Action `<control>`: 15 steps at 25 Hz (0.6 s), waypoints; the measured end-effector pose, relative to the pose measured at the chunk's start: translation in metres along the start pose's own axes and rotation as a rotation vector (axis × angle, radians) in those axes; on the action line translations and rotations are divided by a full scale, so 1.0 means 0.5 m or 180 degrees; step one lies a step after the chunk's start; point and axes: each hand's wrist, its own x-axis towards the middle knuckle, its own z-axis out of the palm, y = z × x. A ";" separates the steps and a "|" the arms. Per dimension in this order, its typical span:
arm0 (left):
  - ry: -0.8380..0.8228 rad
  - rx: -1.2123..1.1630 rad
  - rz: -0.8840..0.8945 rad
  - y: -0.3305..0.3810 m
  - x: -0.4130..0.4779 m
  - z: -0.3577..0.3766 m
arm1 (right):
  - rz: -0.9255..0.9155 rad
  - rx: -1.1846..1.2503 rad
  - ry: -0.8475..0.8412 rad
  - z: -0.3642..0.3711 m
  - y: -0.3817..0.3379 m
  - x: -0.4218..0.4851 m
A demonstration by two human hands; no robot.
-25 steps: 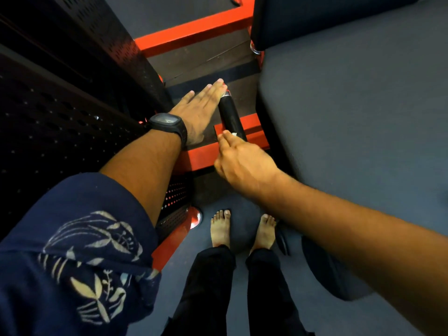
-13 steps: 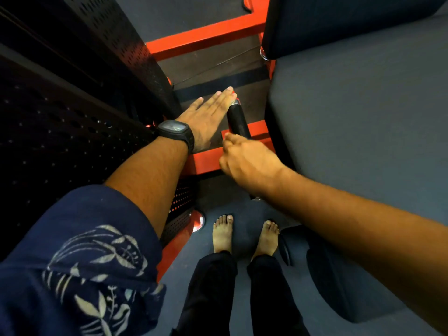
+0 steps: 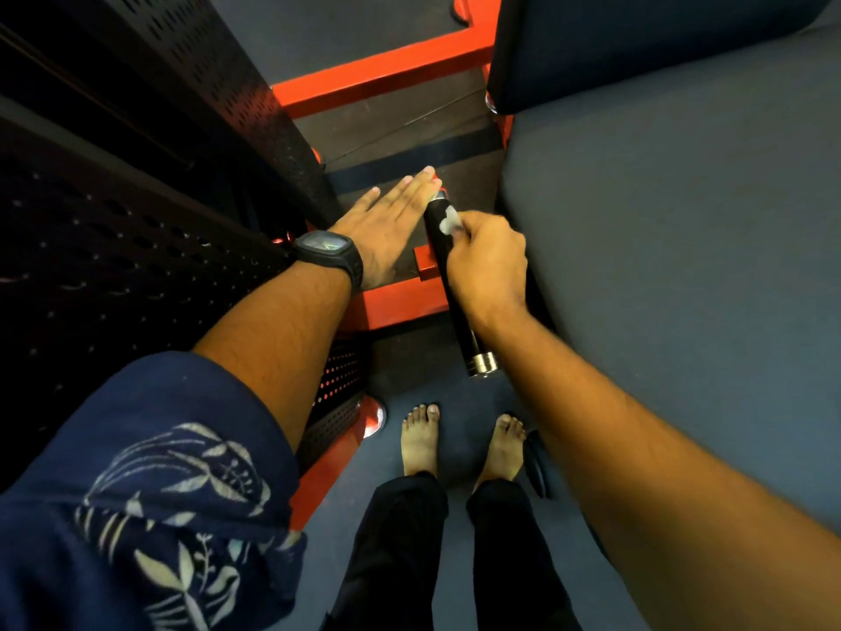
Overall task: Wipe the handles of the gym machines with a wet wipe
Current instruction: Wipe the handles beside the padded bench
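The black cylindrical handle (image 3: pixel 466 334) with a chrome end cap juts toward the camera from the red-painted metal frame (image 3: pixel 387 307), just left of the grey padded seat (image 3: pixel 660 243); the right hand (image 3: pixel 489 261) curls over its upper part, fingers pinching a small crumpled white wet wipe (image 3: pixel 448 223) against the handle's black surface near its far end; the left hand (image 3: pixel 391 225), wearing a black wristwatch (image 3: pixel 330 252), lies flat with fingers straight and close together, its fingertips beside the handle's far tip, holding nothing; whether it touches the handle cannot be told; a black perforated metal panel (image 3: pixel 113 266) stands at left; two bare feet (image 3: pixel 421 441) rest on the grey floor below.
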 end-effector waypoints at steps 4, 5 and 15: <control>0.0033 -0.0042 0.0024 0.003 0.004 0.000 | -0.0229 -0.0205 -0.0004 -0.002 0.010 -0.023; 0.0049 -0.0054 0.0015 0.004 0.004 0.001 | -0.0217 -0.0141 -0.0020 -0.007 0.013 -0.018; 0.0059 0.0114 0.0058 -0.005 0.001 -0.006 | 0.0581 -0.0465 -0.0351 -0.051 0.021 -0.093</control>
